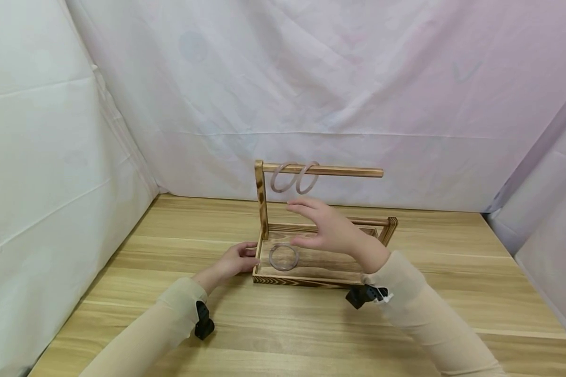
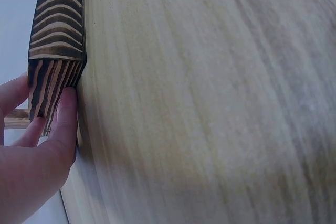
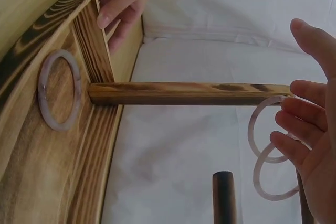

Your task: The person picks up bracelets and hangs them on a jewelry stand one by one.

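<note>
A wooden bangle stand [image 1: 311, 281] with a tray base rests on the table. Two pale pink bangles [image 1: 283, 177] [image 3: 275, 182] hang side by side from its upper bar [image 1: 349, 170]. A third, greyish-pink bangle [image 1: 284, 257] [image 3: 59, 89] lies flat in the tray's left part. My left hand [image 1: 236, 260] holds the tray's left end wall [image 2: 55, 85], thumb at the rim and fingers against the outer face. Above the tray, my right hand [image 1: 332, 228] [image 3: 315, 135] is held with parted fingers and holds nothing; it is just below the hanging bangles.
A lower bar [image 1: 368, 221] runs along the tray's back, with a slanted post [image 1: 389, 230] on the right. The wood-grain table [image 1: 193, 220] spreads around the stand. White cloth [image 1: 207, 94] hangs behind and at both sides.
</note>
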Tool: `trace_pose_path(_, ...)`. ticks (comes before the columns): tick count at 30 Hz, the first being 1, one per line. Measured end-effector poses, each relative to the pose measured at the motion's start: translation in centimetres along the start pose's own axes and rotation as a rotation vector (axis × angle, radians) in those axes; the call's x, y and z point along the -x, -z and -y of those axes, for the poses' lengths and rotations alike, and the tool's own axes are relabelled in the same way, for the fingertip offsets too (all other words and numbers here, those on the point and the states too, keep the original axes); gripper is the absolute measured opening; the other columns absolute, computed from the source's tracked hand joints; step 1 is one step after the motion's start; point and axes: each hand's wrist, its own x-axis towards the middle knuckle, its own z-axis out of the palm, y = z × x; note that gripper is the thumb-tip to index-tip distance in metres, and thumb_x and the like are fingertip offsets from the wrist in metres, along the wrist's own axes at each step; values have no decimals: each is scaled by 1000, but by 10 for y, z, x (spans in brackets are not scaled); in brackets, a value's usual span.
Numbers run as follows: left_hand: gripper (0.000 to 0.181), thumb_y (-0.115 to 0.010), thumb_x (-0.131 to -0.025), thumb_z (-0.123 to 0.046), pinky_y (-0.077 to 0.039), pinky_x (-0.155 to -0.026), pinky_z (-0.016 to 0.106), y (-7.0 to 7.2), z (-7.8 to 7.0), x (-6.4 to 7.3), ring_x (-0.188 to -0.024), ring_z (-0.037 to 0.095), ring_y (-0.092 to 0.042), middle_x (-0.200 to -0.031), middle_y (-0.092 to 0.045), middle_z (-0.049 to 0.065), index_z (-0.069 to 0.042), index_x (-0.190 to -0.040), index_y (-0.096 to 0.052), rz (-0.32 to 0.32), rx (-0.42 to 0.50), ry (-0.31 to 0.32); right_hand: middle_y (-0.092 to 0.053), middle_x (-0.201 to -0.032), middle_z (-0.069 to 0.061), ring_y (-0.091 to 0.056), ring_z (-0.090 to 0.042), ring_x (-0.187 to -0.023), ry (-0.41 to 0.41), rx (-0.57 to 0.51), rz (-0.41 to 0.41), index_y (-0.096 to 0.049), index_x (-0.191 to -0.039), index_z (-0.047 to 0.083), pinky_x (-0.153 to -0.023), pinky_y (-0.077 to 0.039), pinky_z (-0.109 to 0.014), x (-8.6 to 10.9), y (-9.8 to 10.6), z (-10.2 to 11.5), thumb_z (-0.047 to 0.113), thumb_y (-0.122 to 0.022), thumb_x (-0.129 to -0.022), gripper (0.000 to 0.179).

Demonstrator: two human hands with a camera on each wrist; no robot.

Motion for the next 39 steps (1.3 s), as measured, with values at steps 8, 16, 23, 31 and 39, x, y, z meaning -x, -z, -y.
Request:
trace_pose_path(8,56,-53,-92,1,-53,-91,36,0,1,-2,-115,37,-55,-134,-43,34,8,-142,-28,-5,14,1,-55,-130,-13,-52,-29,-121,-11,13,64,-54,-129,1,-104,-43,-41,-1,-14,2,29,-76,-78,62)
trace_pose_path(16,57,-53,-92,0,-53,-92,36,1,0,-4,-115,38,-55,-134,-42,35,10,-142,-27,1,2,-9,-48,-137,-12,-45,-28,-128,-120,-12,177,-50,-135,7,-109,-38,-41,2,-26,1,34,-73,-80,65)
trace_pose_path(23,57,-52,-92,1,-52,-94,37,0,-1,-3,-117,40,-53,-134,-41,36,11,-141,-27,9,4,-20,-47,-139,-11,-44,-27,-129,-176,-16,227,-48,-136,8,-110,-37,-41,5,-39,-3,37,-71,-81,67)
trace_pose_path(31,56,-53,-92,2,-53,-93,36,-2,0,-3,-116,38,-54,-134,-43,34,9,-142,-28,-12,18,5,-51,-133,-12,-48,-28,-124,-154,23,253,-51,-133,6,-106,-41,-41,9,-57,-18,38,-72,-80,66)
trace_pose_path(39,57,-52,-92,2,-52,-94,37,-2,-1,-3,-118,40,-52,-135,-41,35,10,-142,-26,4,17,1,-51,-131,-14,-49,-29,-122,-186,26,293,-51,-133,4,-105,-42,-42,9,-69,-29,37,-71,-80,65)
